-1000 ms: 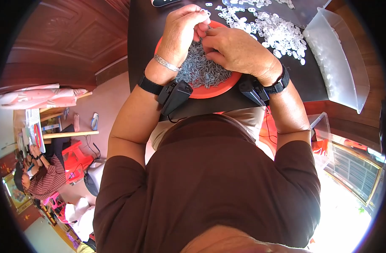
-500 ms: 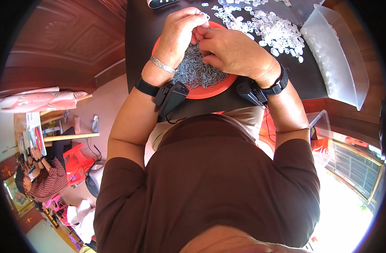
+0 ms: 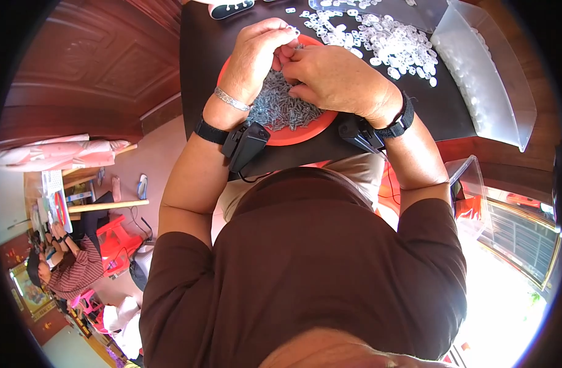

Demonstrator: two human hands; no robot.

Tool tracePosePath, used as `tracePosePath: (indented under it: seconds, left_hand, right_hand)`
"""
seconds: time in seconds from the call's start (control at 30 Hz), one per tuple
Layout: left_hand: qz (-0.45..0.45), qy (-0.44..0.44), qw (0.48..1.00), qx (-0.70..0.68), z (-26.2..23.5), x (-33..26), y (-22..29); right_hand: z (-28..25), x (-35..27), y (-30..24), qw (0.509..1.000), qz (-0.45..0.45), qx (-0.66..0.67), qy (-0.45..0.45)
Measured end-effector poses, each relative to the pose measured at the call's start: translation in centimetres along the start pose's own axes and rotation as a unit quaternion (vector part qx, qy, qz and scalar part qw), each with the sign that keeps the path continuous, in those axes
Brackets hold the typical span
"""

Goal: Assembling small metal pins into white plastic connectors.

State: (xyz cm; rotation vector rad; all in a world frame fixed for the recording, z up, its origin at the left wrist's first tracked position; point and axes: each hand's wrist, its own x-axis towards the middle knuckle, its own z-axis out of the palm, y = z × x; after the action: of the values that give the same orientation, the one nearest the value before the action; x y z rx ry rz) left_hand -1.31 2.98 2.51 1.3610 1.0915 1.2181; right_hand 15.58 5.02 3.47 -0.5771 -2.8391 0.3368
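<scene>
Above a round red plate (image 3: 315, 130) heaped with small grey screws (image 3: 280, 107), my two hands meet at the fingertips. My left hand (image 3: 247, 61) is closed, pinching a small white plastic piece (image 3: 296, 30) between thumb and forefinger. Close against it, my right hand (image 3: 339, 80) has its fingers bent and pressed together. Whatever its fingertips grip is hidden behind the knuckles. More white plastic pieces (image 3: 404, 46), flat and oval with holes, lie in a loose pile on the black table (image 3: 198, 73), beyond and right of the plate.
A translucent bin (image 3: 499, 92) with white pieces inside lies at the table's right side. A black-and-white shoe (image 3: 230, 8) shows at the far edge. Leftward, a person in a striped top (image 3: 78, 270) sits near a red stool (image 3: 118, 242). A clear plastic box (image 3: 471, 196) is beside my right elbow.
The whole picture has shifted slightly, showing more of the shoe at the far edge. My hands stay together over the plate in nearly the same pose, the white piece still pinched.
</scene>
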Motion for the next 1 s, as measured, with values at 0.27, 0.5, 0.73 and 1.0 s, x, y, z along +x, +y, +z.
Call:
tracePosePath:
  seconds: [0.27,0.5,0.73,1.0]
  left_hand:
    - [-0.001,0.0,1.0,0.011,0.3,-0.1,0.1]
    - [-0.015,0.009,1.0,0.011,0.5,-0.2,0.2]
    - [0.008,0.016,1.0,0.017,0.4,-0.1,-0.1]
    - [0.01,0.07,0.997,-0.028,0.2,0.0,-0.1]
  right_hand:
    - [0.1,-0.3,-0.2,1.0,0.004,0.002,0.005]
    - [0.2,-0.2,-0.2,1.0,0.003,0.0,0.024]
    - [0.2,0.0,0.2,1.0,0.009,0.014,0.009]
    - [0.4,0.4,0.8,1.0,0.001,0.02,-0.001]
